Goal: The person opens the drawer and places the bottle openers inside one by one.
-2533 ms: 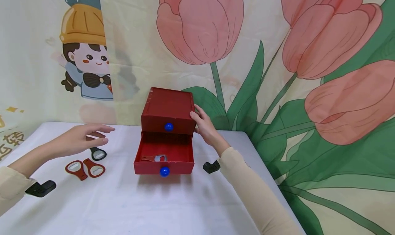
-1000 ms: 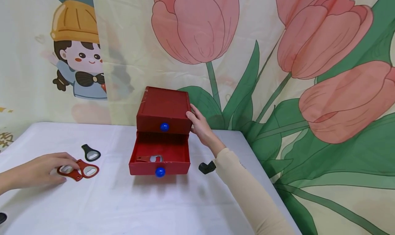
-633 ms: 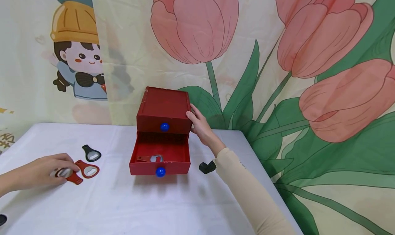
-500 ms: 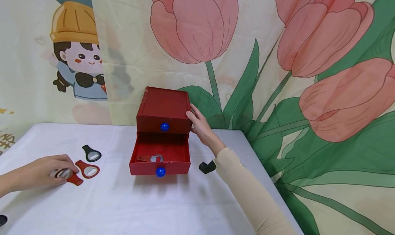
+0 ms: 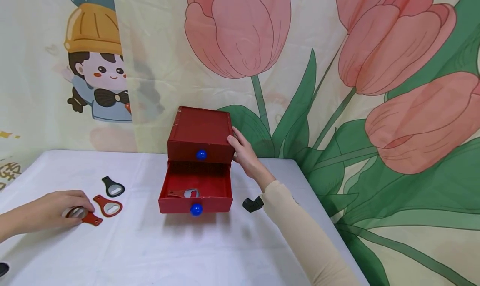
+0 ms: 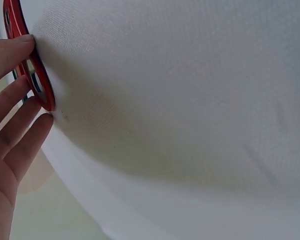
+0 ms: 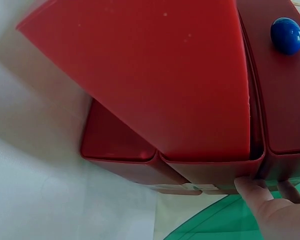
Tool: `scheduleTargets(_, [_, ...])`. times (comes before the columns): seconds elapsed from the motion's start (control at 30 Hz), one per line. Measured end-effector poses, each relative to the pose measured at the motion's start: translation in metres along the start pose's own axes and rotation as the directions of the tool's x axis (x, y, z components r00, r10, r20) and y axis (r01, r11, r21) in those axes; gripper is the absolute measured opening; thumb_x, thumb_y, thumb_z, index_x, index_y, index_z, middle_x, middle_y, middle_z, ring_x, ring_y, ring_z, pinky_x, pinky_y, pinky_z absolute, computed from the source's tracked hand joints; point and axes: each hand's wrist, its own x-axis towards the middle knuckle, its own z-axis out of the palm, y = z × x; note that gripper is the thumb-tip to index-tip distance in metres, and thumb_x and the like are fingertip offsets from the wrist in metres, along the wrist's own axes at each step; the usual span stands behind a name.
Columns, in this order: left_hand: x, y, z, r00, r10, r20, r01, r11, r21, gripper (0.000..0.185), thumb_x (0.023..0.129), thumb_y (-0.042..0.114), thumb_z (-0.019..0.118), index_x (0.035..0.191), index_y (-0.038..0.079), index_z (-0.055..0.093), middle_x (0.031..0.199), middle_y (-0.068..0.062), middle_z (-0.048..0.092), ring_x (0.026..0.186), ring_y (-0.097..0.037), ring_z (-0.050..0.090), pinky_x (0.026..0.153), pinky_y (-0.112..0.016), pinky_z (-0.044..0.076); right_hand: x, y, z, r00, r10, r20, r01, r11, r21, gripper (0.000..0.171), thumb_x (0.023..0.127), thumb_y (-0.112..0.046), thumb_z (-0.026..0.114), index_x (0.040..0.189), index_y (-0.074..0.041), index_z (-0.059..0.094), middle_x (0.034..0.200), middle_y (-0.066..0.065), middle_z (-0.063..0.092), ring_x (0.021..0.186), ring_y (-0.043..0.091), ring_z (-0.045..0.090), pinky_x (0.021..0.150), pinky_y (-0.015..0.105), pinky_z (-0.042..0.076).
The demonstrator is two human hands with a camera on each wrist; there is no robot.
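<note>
Three openers lie left of the drawer box; a fourth lies in its open lower drawer.

Lighting's bright and even, pretty soft, no harsh glare anywhere. The red drawer box throws only a faint shadow on the white worktop just in front of it. Head view is sharp with slight bending at the edges. Left wrist view is mostly soft, washed-out white cloth.
</note>
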Motion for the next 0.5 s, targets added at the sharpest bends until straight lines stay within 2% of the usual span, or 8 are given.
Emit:
scheduleTargets(0.2, [-0.002,0.005,-0.003,1.0,-0.006,0.015,0.007,0.999,-0.048,0.033,0.076,0.023,0.095,0.098,0.036,0.075,0.1,0.026,0.058,0.081,0.007,0.05,0.065,-0.02,0.05,0.0,0.002,0.0,1.0,0.005,-0.001,-0.005,1.0,-0.004,0.066,0.113,-0.038,0.048,0.172,-0.03,0.018,0.171,0.004,0.032,0.153,0.031,0.038,0.122,0.056,0.04])
scheduleTargets(0.27, [-0.002,0.006,-0.004,1.0,0.012,0.005,-0.012,0.997,-0.071,0.033,0.076,0.02,0.095,0.098,0.035,0.075,0.1,0.025,0.06,0.08,0.007,0.05,0.063,-0.02,0.047,0.0,0.002,-0.001,1.0,0.004,-0.003,-0.004,1.0,-0.007,0.066,0.114,-0.038,0.047,0.172,-0.029,0.017,0.171,0.004,0.032,0.154,0.032,0.037,0.122,0.057,0.04])
scheduleTargets(0.33, [-0.002,0.007,-0.005,0.999,0.043,-0.02,-0.044,0.995,-0.085,0.035,0.076,0.017,0.094,0.099,0.034,0.074,0.099,0.024,0.061,0.078,0.008,0.049,0.062,-0.017,0.043,0.0,0.002,-0.001,1.0,0.002,-0.001,-0.002,1.0,-0.01,0.067,0.114,-0.038,0.047,0.172,-0.028,0.016,0.171,0.005,0.031,0.154,0.032,0.036,0.122,0.058,0.039])
scheduleTargets(0.43, [-0.001,0.009,-0.008,0.99,0.104,-0.093,-0.11,0.992,-0.068,0.04,0.073,0.013,0.095,0.1,0.034,0.074,0.097,0.025,0.061,0.075,0.01,0.048,0.061,-0.014,0.038,-0.001,0.001,-0.001,1.0,-0.002,0.009,0.002,1.0,-0.009,0.067,0.114,-0.039,0.046,0.172,-0.028,0.015,0.172,0.005,0.03,0.155,0.032,0.036,0.123,0.057,0.038])
scheduleTargets(0.5, [0.001,0.011,-0.01,0.985,0.123,-0.12,-0.131,0.99,-0.058,0.042,0.072,0.011,0.095,0.101,0.033,0.074,0.096,0.025,0.061,0.073,0.01,0.047,0.06,-0.014,0.036,-0.002,0.001,-0.001,1.0,-0.003,0.011,0.003,1.0,-0.006,0.067,0.114,-0.039,0.046,0.172,-0.028,0.015,0.172,0.005,0.03,0.154,0.032,0.036,0.123,0.057,0.038])
